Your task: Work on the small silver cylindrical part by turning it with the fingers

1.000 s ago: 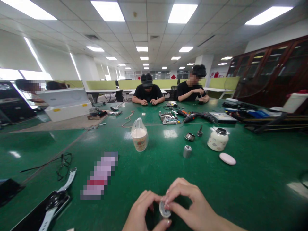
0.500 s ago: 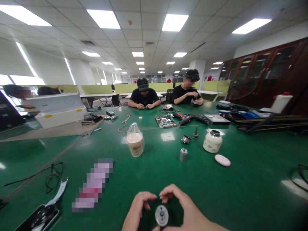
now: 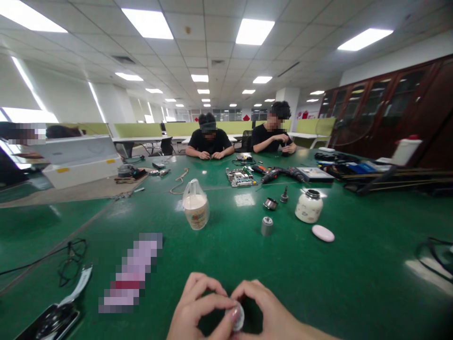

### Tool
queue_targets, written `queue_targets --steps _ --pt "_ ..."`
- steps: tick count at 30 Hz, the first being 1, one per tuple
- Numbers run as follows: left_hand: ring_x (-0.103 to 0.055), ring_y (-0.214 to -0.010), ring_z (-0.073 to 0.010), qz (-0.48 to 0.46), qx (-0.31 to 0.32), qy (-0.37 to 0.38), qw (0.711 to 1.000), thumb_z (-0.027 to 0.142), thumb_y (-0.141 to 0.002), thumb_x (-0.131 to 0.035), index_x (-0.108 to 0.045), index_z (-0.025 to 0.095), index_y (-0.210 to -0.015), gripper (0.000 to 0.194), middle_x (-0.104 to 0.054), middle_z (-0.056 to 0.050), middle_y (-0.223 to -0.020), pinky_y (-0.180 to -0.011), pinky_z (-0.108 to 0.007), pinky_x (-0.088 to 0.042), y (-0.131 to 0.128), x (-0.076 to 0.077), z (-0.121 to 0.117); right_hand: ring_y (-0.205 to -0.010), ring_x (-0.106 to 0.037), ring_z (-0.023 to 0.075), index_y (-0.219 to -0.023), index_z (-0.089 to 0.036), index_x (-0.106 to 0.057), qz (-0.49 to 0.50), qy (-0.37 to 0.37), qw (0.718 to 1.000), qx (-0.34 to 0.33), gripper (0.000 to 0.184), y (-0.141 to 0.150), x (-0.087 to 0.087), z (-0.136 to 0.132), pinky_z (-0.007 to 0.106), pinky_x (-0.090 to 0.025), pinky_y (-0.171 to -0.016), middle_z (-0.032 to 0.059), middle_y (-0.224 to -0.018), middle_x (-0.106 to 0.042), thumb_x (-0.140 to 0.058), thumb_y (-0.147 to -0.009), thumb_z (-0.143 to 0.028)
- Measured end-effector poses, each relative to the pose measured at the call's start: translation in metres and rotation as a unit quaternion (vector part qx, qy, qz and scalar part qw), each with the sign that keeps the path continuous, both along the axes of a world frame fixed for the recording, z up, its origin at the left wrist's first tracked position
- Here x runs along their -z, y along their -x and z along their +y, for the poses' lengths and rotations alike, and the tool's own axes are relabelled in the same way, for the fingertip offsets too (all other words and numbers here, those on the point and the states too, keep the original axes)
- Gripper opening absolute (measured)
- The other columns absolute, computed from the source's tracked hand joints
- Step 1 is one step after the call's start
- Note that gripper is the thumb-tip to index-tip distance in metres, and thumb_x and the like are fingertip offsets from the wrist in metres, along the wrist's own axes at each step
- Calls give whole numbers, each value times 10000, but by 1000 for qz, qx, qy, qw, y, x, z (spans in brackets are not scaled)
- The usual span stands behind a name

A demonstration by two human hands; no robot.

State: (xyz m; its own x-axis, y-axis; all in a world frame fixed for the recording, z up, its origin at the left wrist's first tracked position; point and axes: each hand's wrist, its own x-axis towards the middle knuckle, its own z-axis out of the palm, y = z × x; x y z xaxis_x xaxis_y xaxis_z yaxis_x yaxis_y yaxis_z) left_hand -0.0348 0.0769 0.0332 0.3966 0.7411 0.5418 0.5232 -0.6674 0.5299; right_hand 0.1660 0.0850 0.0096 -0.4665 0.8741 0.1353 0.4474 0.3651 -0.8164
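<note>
At the bottom edge of the view my left hand (image 3: 196, 309) and my right hand (image 3: 269, 314) meet over the green table (image 3: 318, 283). Both pinch a small round silver metal part (image 3: 238, 316) between fingertips and thumbs. Only its edge shows; the fingers hide the remainder. Further out on the table lie a short grey metal cylinder (image 3: 266, 226), a metal ring (image 3: 270, 204) and a small cone-shaped piece (image 3: 283, 195).
A paper cup in a plastic bag (image 3: 195, 206), a cream jar (image 3: 309, 206), a pink oval lid (image 3: 322, 233), a circuit board (image 3: 239, 177) and a power drill (image 3: 281, 174) lie ahead. A watch (image 3: 62, 309) lies at left. Two people sit at the far side.
The part's round face was turned up and visible between my hands; now my fingers have closed around it. The view has shifted slightly to the right.
</note>
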Motion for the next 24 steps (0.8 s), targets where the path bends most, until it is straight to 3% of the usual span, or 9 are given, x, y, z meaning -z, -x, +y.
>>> queue_targets --steps 2,5,8,11,14,19,24 --pt "-598 -840 -214 -10 -20 -10 1000 282 -870 -689 -792 293 -929 119 -688 -37 -825 -736 -319 -531 4 -8 6 -865 -613 210 -930 -199 -653 0 -1 1000 1 416 0 0 1 294 -446 -764 11 -918 -699 -876 -586 -270" --pt "-590 -829 -230 -21 -109 -18 994 400 -886 -663 -802 308 -964 184 -683 -40 -820 -730 -346 -519 15 -9 22 -860 -612 208 -930 -201 -653 3 -3 1000 -6 407 0 -1 2 296 -451 -770 13 -911 -701 -871 -590 -257" --pt "-582 -794 -243 36 -172 0 984 450 -856 -684 -817 318 -932 203 -685 -44 -793 -744 -392 -506 29 6 41 -855 -616 206 -925 -201 -658 4 -5 1000 -15 387 0 -1 3 298 -452 -772 17 -908 -710 -866 -606 -272" --pt "-581 -764 -235 109 -172 6 979 420 -837 -714 -819 340 -910 151 -687 -42 -775 -713 -377 -501 38 23 52 -853 -615 209 -925 -195 -662 2 -3 1000 -18 392 0 -2 4 302 -450 -775 24 -910 -715 -872 -605 -279" --pt "-597 -771 -240 119 -167 -13 979 391 -829 -730 -820 338 -895 124 -696 -40 -786 -708 -376 -513 37 28 54 -875 -612 213 -940 -190 -665 6 -1 1000 -15 401 -1 -3 3 302 -443 -789 27 -922 -712 -874 -606 -267" --pt "-676 -847 -209 -12 -76 -22 997 316 -921 -629 -769 256 -940 154 -745 -28 -872 -762 -313 -564 21 8 32 -863 -600 207 -954 -197 -665 15 5 1000 -18 413 -2 4 3 289 -431 -773 20 -924 -700 -869 -616 -318" --pt "-722 -818 -141 -14 60 -3 998 183 -902 -655 -698 262 -995 129 -773 26 -902 -752 -202 -572 3 0 2 -858 -588 204 -934 -197 -643 9 -4 1000 0 445 -1 7 2 276 -419 -758 11 -917 -681 -881 -579 -321"
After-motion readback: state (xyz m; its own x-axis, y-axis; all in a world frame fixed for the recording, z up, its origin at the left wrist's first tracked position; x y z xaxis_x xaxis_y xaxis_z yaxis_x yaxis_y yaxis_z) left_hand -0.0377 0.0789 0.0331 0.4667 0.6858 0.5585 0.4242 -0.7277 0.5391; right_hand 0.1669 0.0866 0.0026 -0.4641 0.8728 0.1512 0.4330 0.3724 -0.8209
